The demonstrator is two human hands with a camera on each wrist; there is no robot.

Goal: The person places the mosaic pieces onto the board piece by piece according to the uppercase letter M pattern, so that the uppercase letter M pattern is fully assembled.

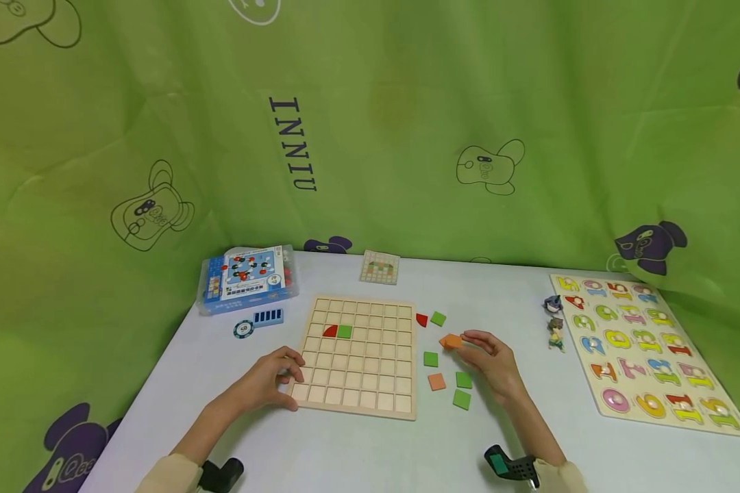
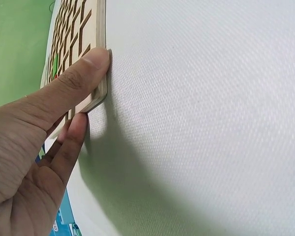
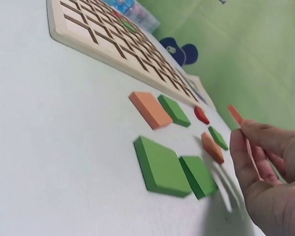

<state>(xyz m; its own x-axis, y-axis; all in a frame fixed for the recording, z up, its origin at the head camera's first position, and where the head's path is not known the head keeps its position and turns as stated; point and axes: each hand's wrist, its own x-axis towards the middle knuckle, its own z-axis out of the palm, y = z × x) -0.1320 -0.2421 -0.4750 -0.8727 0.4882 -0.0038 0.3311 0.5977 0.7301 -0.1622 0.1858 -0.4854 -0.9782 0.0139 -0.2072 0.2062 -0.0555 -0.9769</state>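
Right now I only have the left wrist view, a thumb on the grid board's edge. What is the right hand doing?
Observer: The right hand pinches an orange tile at its fingertips.
Operator: Any loose pieces near it?
Observer: Four green tiles lie on the table, right of the grid board.
Operator: Is anything set in the board yet?
Observer: A red quarter-circle and a green square, side by side.

Grid board (image 1: 360, 356) at table centre; loose tiles (image 1: 447, 373) at three o'clock; number puzzle (image 1: 644, 349) farther right; box (image 1: 248, 277) at ten o'clock.
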